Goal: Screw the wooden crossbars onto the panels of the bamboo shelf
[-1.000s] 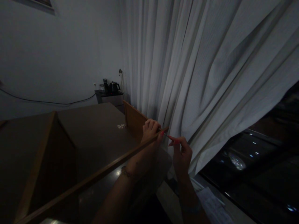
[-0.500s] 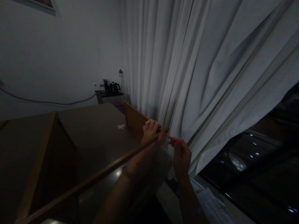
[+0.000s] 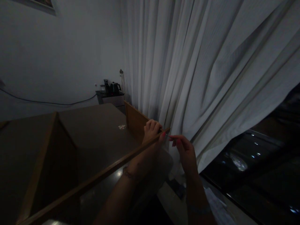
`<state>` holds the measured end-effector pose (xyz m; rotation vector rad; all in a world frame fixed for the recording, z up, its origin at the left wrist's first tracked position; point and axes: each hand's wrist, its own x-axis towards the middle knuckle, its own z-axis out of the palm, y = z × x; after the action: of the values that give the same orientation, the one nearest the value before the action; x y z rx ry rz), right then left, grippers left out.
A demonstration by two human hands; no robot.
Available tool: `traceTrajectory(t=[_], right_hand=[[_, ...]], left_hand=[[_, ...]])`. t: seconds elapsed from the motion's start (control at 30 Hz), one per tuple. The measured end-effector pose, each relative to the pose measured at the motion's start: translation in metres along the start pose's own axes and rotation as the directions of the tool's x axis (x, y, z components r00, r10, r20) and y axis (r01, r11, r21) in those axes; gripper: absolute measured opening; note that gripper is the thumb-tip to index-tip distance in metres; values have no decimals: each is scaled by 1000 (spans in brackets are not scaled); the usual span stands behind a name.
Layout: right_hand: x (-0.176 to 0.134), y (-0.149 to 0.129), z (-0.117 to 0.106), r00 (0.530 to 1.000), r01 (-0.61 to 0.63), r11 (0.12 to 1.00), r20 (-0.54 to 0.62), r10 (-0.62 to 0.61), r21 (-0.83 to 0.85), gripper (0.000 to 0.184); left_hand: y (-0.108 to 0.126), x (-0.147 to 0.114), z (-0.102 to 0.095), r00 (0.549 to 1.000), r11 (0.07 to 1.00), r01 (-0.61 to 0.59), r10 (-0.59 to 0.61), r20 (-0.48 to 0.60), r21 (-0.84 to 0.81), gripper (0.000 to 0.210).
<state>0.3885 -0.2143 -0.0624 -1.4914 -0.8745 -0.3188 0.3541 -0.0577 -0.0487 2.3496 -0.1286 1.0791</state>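
Observation:
A brown wooden frame (image 3: 117, 164) made of joined panels stands on the grey table. At its far right corner my left hand (image 3: 152, 128) is wrapped round the wood, fingers over the panel and thumb with a red nail on the near edge. My right hand (image 3: 186, 150) is just right of that corner, fingertips pinched on a thin metal rod-like tool (image 3: 167, 135). The rod points left and its tip meets the end of the wood by my left thumb. Dim light hides what kind of tool it is and what its tip touches.
Small pale pieces (image 3: 122, 127) lie on the grey table (image 3: 98, 122). Long white curtains (image 3: 173, 78) hang close behind my right hand. A black kettle (image 3: 114, 87) stands on a small cabinet at the back. A dark cable (image 3: 53, 103) runs along the wall.
My right hand has turned slightly, its wrist and forearm shifting right while the fingertips stay by the corner. My left hand and the wooden frame are almost unmoved.

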Motion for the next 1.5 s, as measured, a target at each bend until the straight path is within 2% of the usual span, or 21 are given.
traceTrajectory(t=[0.07, 0.13, 0.2, 0.27, 0.33, 0.43, 0.63, 0.77, 0.97, 1.13, 1.27, 1.5], right_hand=[[4, 0, -5, 1000, -7, 1000, 16, 7, 1, 21], [5, 2, -8, 1000, 22, 1000, -22, -22, -20, 17], [5, 2, -9, 990, 97, 991, -95, -106, -96, 16], [6, 0, -10, 966, 179, 951, -137, -217, -251, 18], [6, -3, -11, 956, 232, 890, -76, -282, -393, 24], [6, -7, -11, 961, 267, 841, 69, -266, -470, 35], [3, -10, -7, 969, 234, 825, 56, -240, -515, 40], [0, -14, -5, 985, 162, 871, 28, -168, -463, 42], [-3, -15, -2, 996, -85, 978, 16, 90, -193, 49], [-5, -13, -1, 977, -210, 976, 25, 212, -54, 53], [-6, -17, -1, 964, -265, 964, 14, 266, -19, 56], [-3, -26, 0, 947, -321, 947, 30, 321, 9, 60]], left_hand=[[2, 1, 0, 1000, 1000, 14, -14, 3, -4, 13], [3, 1, -1, 1000, 1000, 28, -28, 12, -7, 12], [5, 2, -1, 999, 999, 38, -38, 13, -6, 12], [6, 1, -1, 999, 999, 49, -49, 11, -4, 11], [6, 1, -2, 998, 998, 59, -59, 13, -1, 10], [5, 1, -2, 999, 999, 45, -45, 19, -5, 11], [0, 0, 1, 1000, 1000, 3, -3, -6, 2, 17], [0, 0, 3, 1000, 1000, 1, 0, -17, 12, 18], [0, 0, 3, 1000, 1000, -6, 6, -28, 5, 16], [2, 0, 2, 999, 999, 32, -32, -9, 14, 15], [2, 0, 1, 1000, 1000, -2, 2, -19, -1, 18], [3, 0, 2, 1000, 1000, 8, -8, -27, -8, 17]])
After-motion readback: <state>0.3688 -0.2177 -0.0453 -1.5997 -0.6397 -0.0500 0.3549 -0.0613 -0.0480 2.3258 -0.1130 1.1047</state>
